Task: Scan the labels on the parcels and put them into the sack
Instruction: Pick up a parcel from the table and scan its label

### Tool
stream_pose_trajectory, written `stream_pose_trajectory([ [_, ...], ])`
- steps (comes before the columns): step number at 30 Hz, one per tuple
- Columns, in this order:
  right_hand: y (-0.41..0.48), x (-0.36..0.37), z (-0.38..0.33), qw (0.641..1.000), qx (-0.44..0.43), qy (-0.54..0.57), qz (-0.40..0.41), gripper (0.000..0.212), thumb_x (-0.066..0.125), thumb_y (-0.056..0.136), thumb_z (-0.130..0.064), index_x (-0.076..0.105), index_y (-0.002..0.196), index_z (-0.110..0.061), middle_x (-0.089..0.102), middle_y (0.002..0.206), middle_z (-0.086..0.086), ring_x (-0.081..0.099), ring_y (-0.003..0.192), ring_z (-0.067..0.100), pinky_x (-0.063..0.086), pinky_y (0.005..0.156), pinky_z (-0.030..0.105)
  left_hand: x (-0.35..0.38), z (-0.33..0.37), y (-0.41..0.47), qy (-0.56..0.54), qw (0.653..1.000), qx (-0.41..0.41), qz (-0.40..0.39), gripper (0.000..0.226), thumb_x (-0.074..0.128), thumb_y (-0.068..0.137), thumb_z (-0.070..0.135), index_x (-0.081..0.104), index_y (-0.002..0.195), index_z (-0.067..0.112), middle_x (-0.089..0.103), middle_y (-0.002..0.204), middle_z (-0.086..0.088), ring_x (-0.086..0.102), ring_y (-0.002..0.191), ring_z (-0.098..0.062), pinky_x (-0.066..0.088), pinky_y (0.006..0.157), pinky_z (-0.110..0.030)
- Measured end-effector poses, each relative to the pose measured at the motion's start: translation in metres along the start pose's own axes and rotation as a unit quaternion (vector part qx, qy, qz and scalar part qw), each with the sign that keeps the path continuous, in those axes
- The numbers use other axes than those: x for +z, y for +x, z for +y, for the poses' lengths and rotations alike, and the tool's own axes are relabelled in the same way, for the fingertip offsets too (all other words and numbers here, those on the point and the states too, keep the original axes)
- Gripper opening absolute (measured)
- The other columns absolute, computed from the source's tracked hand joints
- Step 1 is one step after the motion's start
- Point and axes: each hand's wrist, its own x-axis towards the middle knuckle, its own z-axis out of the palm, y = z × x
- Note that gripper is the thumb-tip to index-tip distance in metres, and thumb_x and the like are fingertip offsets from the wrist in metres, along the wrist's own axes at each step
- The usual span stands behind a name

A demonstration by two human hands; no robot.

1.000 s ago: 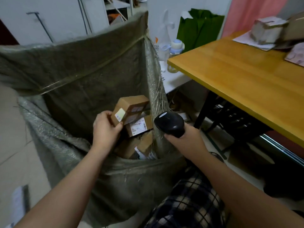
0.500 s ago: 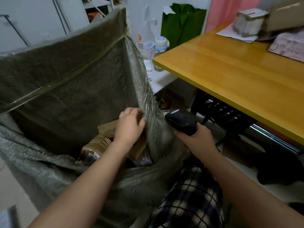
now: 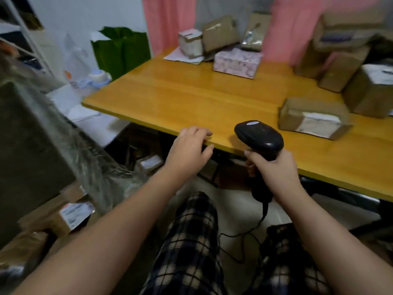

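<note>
Black plastic is being gripped by the right hand (image 3: 274, 173): the handle of the scanner (image 3: 259, 136) is being wrapped by its curled fingers, and the scanner's head is being held above the near edge of the wooden table (image 3: 191, 99). The left hand (image 3: 188, 151) is being held empty just to the left of it, fingers loosely spread over the same edge; whether the wood is being touched cannot be told. A labelled brown parcel (image 3: 312, 117) is being seen on the table just beyond the right hand and to its right, well apart from the left hand. Further parcels (image 3: 236, 60) are being seen far beyond both hands. The woven sack (image 3: 32, 135) is being seen well to the left of the left hand, with sacked parcels (image 3: 72, 213) lying in it beside the left forearm. The cable (image 3: 242, 235) is being trailed down below the right hand, between plaid trouser legs (image 3: 191, 241)
</note>
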Motion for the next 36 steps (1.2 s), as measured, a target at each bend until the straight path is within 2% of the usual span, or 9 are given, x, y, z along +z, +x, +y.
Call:
stream_pose_trajectory([
  [3,0.007,-0.043,0.007,0.998,0.018,0.029,0.056,0.019,0.071,0.085,-0.017,0.066,0.100,-0.007,0.067,0.068,0.008,0.063,0.055,0.018,0.051,0.052,0.026,0.024,0.039,0.028,-0.026,0.998,0.044,-0.032,0.039,0.053,0.096,0.033,0.051,0.132,0.017,0.050,0.130,-0.002,0.040,0.121,-0.021,0.034,0.098,-0.030],
  [8,0.021,-0.091,0.008,0.976,0.033,0.171,0.130,0.005,0.067,0.088,-0.010,0.065,0.084,-0.014,0.062,0.060,0.008,0.055,0.052,0.022,0.047,0.050,0.032,0.050,0.092,0.090,-0.054,0.991,0.116,-0.033,0.053,0.056,0.093,0.038,0.041,0.140,0.019,0.040,0.139,-0.003,0.038,0.124,-0.020,0.031,0.098,-0.027],
  [16,0.033,-0.119,0.023,0.961,0.056,0.206,0.177,0.019,0.066,0.088,-0.012,0.063,0.070,-0.008,0.057,0.053,0.008,0.055,0.047,0.021,0.046,0.045,0.029,0.081,0.130,0.163,0.047,0.968,0.197,-0.148,0.086,0.060,0.080,0.064,0.021,0.150,0.035,-0.008,0.161,-0.005,-0.005,0.147,-0.025,0.007,0.117,-0.044],
  [19,0.034,-0.119,0.026,0.959,0.051,0.212,0.181,0.024,0.067,0.087,-0.015,0.064,0.064,-0.013,0.058,0.053,0.007,0.056,0.047,0.020,0.047,0.045,0.029,0.086,0.128,0.176,0.065,0.959,0.199,-0.193,0.080,0.068,0.074,0.061,0.033,0.140,0.032,0.012,0.159,-0.008,0.014,0.145,-0.030,0.019,0.114,-0.044],
  [22,0.035,-0.118,0.027,0.958,0.051,0.212,0.188,0.024,0.068,0.086,-0.016,0.066,0.063,-0.016,0.059,0.054,0.007,0.057,0.047,0.020,0.048,0.046,0.029,0.083,0.122,0.177,0.012,0.969,0.164,-0.183,0.068,0.074,0.067,0.055,0.039,0.120,0.030,0.035,0.137,-0.003,0.049,0.115,-0.028,0.045,0.086,-0.036],
  [28,0.036,-0.115,0.021,0.965,0.064,0.184,0.174,0.021,0.067,0.087,-0.016,0.064,0.066,-0.011,0.058,0.052,0.007,0.055,0.044,0.019,0.047,0.044,0.028,0.048,0.090,0.152,-0.024,0.984,0.058,-0.169,0.070,0.067,0.058,0.075,0.046,0.110,0.033,0.047,0.115,0.003,0.052,0.098,-0.016,0.043,0.076,-0.031],
  [30,0.038,-0.112,0.017,0.970,0.065,0.184,0.145,0.013,0.067,0.087,-0.016,0.066,0.075,-0.010,0.059,0.053,0.005,0.055,0.045,0.019,0.047,0.045,0.029,0.029,0.083,0.141,-0.136,0.976,-0.011,-0.171,0.070,0.060,0.058,0.082,0.055,0.104,0.030,0.058,0.109,0.008,0.058,0.093,-0.012,0.049,0.075,-0.031],
  [32,0.041,-0.106,0.012,0.973,0.054,0.196,0.112,0.004,0.070,0.086,-0.017,0.068,0.085,-0.014,0.063,0.058,0.003,0.060,0.052,0.020,0.051,0.051,0.033,0.013,0.077,0.130,-0.266,0.944,-0.061,-0.183,0.056,0.058,0.066,0.079,0.067,0.096,0.032,0.069,0.093,0.013,0.064,0.077,-0.003,0.051,0.066,-0.022],
  [36,0.046,-0.087,-0.002,0.968,0.031,0.235,0.078,0.020,0.075,0.081,-0.020,0.070,0.099,-0.028,0.070,0.078,-0.010,0.067,0.080,0.016,0.051,0.065,0.029,-0.001,0.065,0.115,-0.275,0.934,-0.098,-0.204,0.039,0.053,0.083,0.065,0.070,0.085,0.030,0.071,0.072,0.016,0.064,0.063,0.000,0.048,0.061,-0.020],
])
